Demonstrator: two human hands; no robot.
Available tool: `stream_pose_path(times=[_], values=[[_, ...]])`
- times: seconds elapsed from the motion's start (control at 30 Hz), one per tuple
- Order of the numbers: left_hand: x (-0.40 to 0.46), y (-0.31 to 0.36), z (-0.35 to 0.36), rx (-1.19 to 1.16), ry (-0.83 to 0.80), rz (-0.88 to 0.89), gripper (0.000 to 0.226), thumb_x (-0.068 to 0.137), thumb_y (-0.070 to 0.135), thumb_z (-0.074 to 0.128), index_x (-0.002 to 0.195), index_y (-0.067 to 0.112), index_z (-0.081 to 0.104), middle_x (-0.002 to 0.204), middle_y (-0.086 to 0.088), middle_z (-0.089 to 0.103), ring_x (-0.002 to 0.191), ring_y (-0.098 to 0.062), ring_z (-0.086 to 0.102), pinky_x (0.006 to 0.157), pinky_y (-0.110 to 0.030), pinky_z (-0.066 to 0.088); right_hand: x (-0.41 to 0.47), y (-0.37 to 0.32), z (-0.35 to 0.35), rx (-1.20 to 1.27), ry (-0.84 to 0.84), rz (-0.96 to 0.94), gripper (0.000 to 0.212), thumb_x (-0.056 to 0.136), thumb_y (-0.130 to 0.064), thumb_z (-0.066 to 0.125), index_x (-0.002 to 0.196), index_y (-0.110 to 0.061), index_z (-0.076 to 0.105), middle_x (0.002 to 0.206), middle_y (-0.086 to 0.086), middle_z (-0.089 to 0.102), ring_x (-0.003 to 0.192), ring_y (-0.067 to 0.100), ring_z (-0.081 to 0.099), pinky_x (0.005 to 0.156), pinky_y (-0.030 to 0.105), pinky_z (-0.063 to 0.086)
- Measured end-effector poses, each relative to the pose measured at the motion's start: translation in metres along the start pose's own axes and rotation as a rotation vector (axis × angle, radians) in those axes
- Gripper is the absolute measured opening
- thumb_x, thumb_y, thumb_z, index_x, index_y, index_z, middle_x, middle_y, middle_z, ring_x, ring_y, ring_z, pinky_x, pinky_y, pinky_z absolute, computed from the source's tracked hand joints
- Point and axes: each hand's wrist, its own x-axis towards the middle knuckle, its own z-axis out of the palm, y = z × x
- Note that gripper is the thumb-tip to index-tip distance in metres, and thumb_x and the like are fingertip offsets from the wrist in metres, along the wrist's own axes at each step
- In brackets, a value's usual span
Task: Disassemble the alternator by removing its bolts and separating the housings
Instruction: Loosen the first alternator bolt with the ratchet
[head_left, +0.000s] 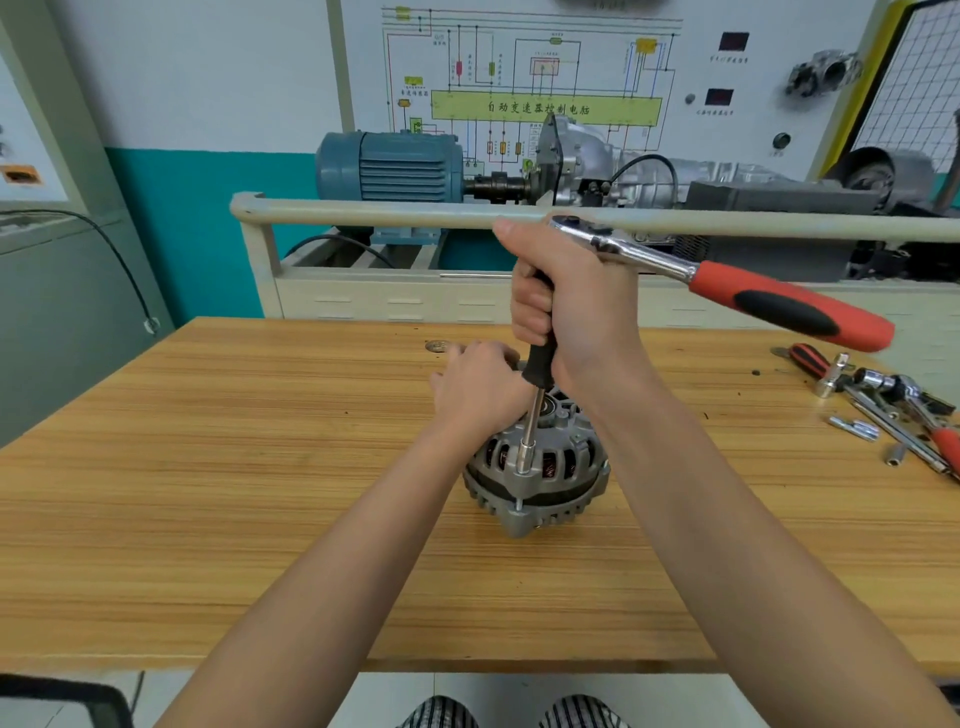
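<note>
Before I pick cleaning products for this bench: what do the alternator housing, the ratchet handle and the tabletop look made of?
Alternator housing: dull grey cast metal, probably aluminium, with a matte ribbed, slotted surface.
Ratchet handle: red and black grip, likely rubber or plastic with a soft sheen, on a mirror-bright chromed steel shank.
Tabletop: wood-grain streaks and a smooth finish; solid wood or laminate is unclear.

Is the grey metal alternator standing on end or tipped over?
On end: the grey metal alternator sits flat on the wooden bench, with the socket extension entering from above.
</note>
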Motion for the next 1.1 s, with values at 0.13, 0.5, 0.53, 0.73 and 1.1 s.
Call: stream_pose_path(times=[0.13, 0.5, 0.53, 0.73, 1.1], values=[[-0.002, 0.002, 0.004, 0.003, 0.046, -0.061, 0.056, 0.086, 0.057, 0.040, 0.104, 0.010, 0.065, 0.120, -0.010, 0.059, 0.132, -0.032, 0.032, 0.101, -0.053, 0.030, 0.005, -0.019, 0.005, 0.029, 0.109, -0.122, 0.048, 0.091, -0.007, 0.060, 0.050, -0.021, 0.038, 0.037, -0.011, 0.033, 0.031, 0.006, 0.026, 0.036, 0.016, 0.022], [-0.007, 0.005, 0.014, 0.130, 0.146, -0.150, 0.068, 0.080, 0.063, 0.037, 0.114, 0.009, 0.061, 0.132, -0.015, 0.051, 0.127, -0.035, 0.034, 0.096, -0.053, 0.031, -0.001, -0.015, -0.007, -0.013, 0.328, -0.009, 0.033, 0.090, -0.010, 0.060, 0.070, -0.016, 0.036, 0.043, -0.009, 0.030, 0.037, 0.008, 0.023, 0.037, 0.020, 0.022], [-0.007, 0.004, 0.016, 0.137, 0.151, -0.149, 0.069, 0.081, 0.064, 0.036, 0.115, 0.009, 0.060, 0.132, -0.015, 0.051, 0.126, -0.035, 0.034, 0.095, -0.053, 0.031, -0.001, -0.014, -0.008, -0.029, 0.337, -0.002, 0.032, 0.090, -0.011, 0.060, 0.070, -0.016, 0.036, 0.043, -0.009, 0.030, 0.037, 0.008, 0.023, 0.037, 0.020, 0.022], [-0.006, 0.005, 0.017, 0.170, 0.153, -0.152, 0.073, 0.083, 0.067, 0.034, 0.119, 0.008, 0.058, 0.130, -0.014, 0.051, 0.123, -0.034, 0.035, 0.092, -0.051, 0.031, 0.003, -0.006, -0.009, -0.126, 0.420, -0.050, 0.033, 0.087, -0.014, 0.063, 0.064, -0.018, 0.039, 0.043, -0.009, 0.035, 0.039, 0.009, 0.028, 0.045, 0.025, 0.025], [-0.008, 0.008, 0.011, 0.361, 0.112, -0.180, 0.078, 0.085, 0.069, 0.024, 0.122, 0.007, 0.054, 0.130, -0.019, 0.050, 0.123, -0.035, 0.034, 0.092, -0.053, 0.029, 0.004, 0.000, -0.002, -0.235, 0.488, -0.047, 0.019, 0.082, -0.025, 0.063, 0.076, -0.018, 0.046, 0.069, -0.002, 0.044, 0.057, 0.011, 0.033, 0.058, 0.036, 0.026]])
